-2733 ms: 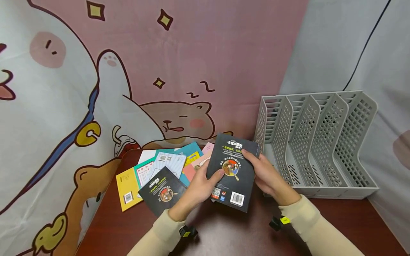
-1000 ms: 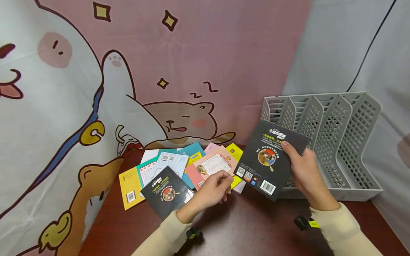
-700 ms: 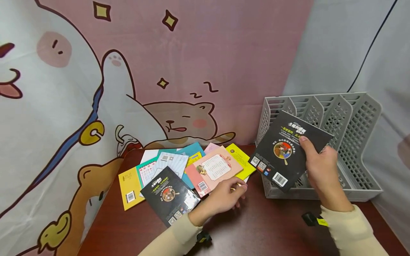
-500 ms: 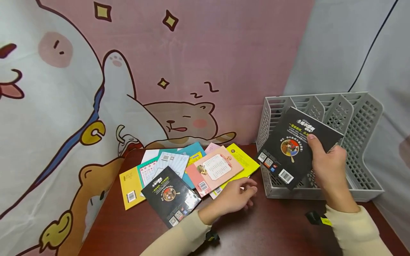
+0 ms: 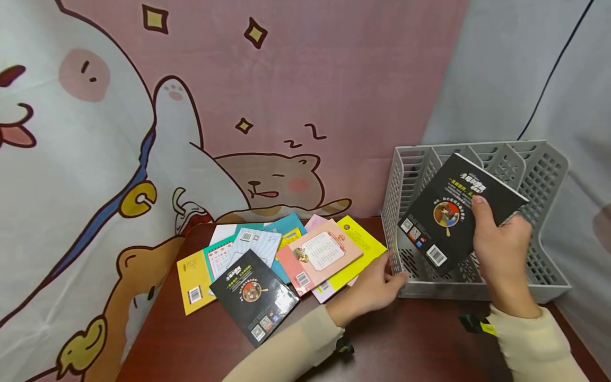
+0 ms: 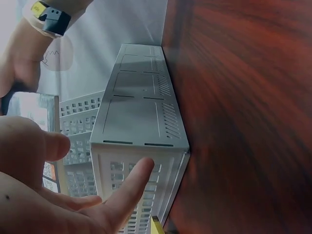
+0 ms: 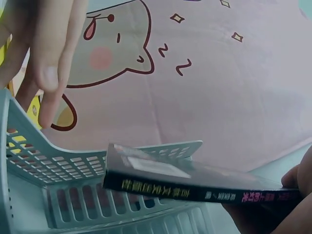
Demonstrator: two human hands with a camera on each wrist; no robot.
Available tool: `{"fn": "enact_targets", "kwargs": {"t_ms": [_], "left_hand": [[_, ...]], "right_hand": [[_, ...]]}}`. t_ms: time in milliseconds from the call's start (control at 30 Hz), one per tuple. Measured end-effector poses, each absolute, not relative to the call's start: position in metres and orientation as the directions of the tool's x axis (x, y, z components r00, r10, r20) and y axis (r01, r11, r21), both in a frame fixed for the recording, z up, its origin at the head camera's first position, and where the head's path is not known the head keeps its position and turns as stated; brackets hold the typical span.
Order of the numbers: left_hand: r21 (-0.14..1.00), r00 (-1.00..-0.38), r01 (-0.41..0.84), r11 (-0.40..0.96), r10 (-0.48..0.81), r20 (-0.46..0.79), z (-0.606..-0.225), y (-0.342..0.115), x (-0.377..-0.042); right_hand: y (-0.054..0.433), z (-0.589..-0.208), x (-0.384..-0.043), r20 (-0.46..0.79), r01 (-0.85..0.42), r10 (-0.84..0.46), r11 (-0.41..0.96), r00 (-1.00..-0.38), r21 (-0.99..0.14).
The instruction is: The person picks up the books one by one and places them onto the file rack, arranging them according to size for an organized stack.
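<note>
My right hand (image 5: 503,249) grips a black book (image 5: 458,212), thumb across its printed back cover. The book hangs tilted above the left compartments of a grey file rack (image 5: 539,293). In the right wrist view the spine of the black book (image 7: 195,189) is above the perforated rack wall (image 7: 73,168). My left hand (image 5: 369,284) is at the rack's front left corner and holds nothing. Seen from the left wrist, its index finger (image 6: 134,183) points along the rack's side wall; whether it touches cannot be told.
Left of the rack lies a loose pile: another black book (image 5: 253,305), a pink one (image 5: 322,257), a bright yellow one (image 5: 360,241), a mustard one (image 5: 191,281) and several others. They lie on a dark red table (image 5: 396,345) against a printed curtain (image 5: 363,106).
The right hand has carried the black book from in front of the pile, rightward, to above the rack. The left hand has let go of it and moved right to the rack's corner.
</note>
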State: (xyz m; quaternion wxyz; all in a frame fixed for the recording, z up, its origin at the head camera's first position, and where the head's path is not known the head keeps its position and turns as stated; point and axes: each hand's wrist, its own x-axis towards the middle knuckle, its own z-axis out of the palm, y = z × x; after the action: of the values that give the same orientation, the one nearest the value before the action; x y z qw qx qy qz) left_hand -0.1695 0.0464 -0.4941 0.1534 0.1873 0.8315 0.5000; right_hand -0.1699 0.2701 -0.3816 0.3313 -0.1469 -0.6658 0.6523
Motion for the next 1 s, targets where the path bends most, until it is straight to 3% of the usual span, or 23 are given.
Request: {"fn": "enact_targets", "kwargs": {"t_ms": [133, 233, 467, 1000], "left_hand": [[0.846, -0.891, 0.209, 0.491, 0.451, -0.042, -0.495, 0.057, -0.173], [0.824, -0.899, 0.216, 0.524, 0.436, -0.042, -0.497, 0.061, -0.175], [0.830, -0.894, 0.202, 0.520, 0.445, -0.061, -0.497, 0.059, -0.178], [0.854, -0.884, 0.204, 0.478, 0.465, -0.049, -0.503, 0.057, -0.181]], "right_hand": [[0.268, -0.381, -0.170, 0.374, -0.174, 0.626, 0.357, -0.684, -0.918], [0.265, -0.383, -0.173, 0.442, -0.182, 0.614, 0.439, -0.654, -0.880], [0.255, -0.387, -0.184, 0.524, -0.219, 0.562, 0.520, -0.640, -0.825], [0.231, -0.414, -0.213, 0.533, -0.174, 0.442, 0.629, -0.721, -0.758]]}}
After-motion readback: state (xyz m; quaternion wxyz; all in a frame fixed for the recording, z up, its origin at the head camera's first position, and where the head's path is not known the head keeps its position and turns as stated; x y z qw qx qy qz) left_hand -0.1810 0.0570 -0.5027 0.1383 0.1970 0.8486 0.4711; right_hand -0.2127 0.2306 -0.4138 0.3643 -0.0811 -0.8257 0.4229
